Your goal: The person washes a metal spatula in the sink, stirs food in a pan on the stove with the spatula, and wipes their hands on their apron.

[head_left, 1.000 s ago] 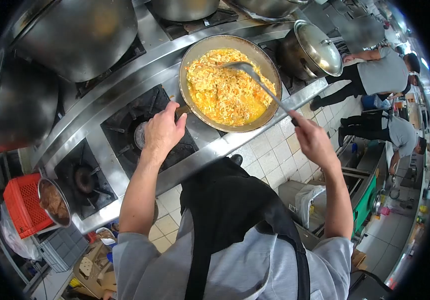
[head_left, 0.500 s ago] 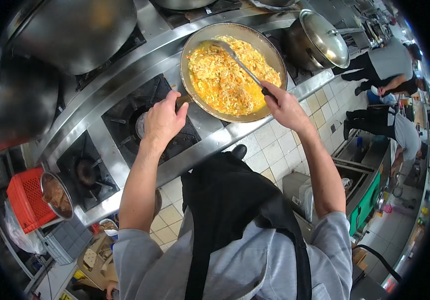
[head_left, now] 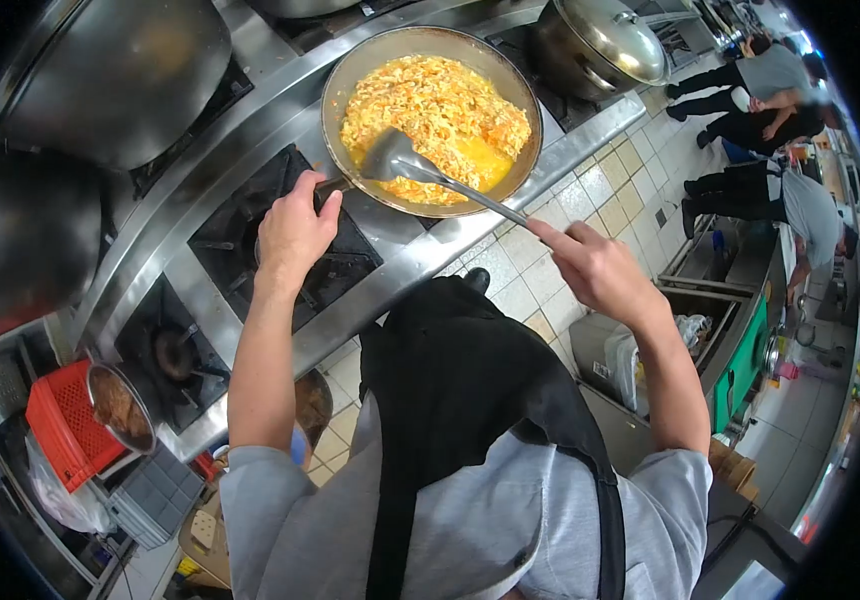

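Note:
A wide frying pan [head_left: 335, 95] sits on the stove, filled with a yellow and orange mixture [head_left: 440, 105] that looks like rice or egg with shreds and some yellow liquid. My left hand [head_left: 295, 228] is closed around the pan's handle, which shows only in part. In my right hand [head_left: 605, 270] is the handle of a long grey metal ladle [head_left: 397, 157], the forefinger stretched along it. The ladle's bowl rests in the near left part of the pan, at the edge of the mixture.
Large dark pots [head_left: 115, 80] stand on the left. A lidded pot [head_left: 600, 45] is right of the pan. An unused burner [head_left: 250, 235] lies under my left hand. A metal bowl of brown food [head_left: 120, 405] sits by a red crate [head_left: 75, 420]. Several people work at the right.
The ladle's bowl has moved from the pan's far side to its near left edge, and my right hand has drawn back toward me. The mixture is pushed away, baring yellow liquid.

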The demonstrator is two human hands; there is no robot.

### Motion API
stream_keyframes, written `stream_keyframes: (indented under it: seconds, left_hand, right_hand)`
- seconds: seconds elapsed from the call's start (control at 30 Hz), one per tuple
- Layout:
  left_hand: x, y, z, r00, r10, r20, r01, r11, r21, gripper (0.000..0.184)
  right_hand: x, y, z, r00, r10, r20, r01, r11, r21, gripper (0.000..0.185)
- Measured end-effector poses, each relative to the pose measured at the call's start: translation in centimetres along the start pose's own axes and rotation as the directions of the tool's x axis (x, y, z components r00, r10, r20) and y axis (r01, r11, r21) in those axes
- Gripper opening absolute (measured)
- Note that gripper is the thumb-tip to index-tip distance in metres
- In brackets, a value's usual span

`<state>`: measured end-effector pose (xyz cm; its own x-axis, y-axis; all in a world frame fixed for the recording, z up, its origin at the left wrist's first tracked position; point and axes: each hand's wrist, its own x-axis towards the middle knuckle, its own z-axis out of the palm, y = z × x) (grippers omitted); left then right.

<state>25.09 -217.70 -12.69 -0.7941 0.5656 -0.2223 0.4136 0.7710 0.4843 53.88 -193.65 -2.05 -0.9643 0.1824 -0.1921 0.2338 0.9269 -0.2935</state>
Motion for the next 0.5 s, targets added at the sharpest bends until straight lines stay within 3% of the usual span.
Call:
stream_keyframes:
  seconds: [0.07,0.17,0.3,0.5]
  left_hand:
    - [0.0,0.0,0.0,1.0,0.004,-0.004,-0.004,1.0,0.006,0.036]
    - [0.0,0.1,0.0,1.0,0.021,-0.021,-0.021,1.0,0.0,0.035]
    - [0.0,0.1,-0.2,0.999,0.035,-0.017,-0.036,0.998,-0.049,0.035]
    - [0.6,-0.2,-0.6,0.996,0.08,0.031,-0.078,0.994,-0.083,0.034]
  right_hand:
    - [-2.3,-0.1,-1.3,0.997,0.069,0.024,-0.069,0.998,-0.005,0.054]
    - [-5.6,0.2,-2.3,0.991,0.133,0.006,-0.131,0.967,0.219,0.053]
    - [-8.6,-0.3,-3.6,0.95,0.298,0.091,-0.312,0.901,0.303,0.05]
    - [-6.9,3.0,3.5,0.957,0.291,0.014,-0.278,0.9,0.336,0.049]
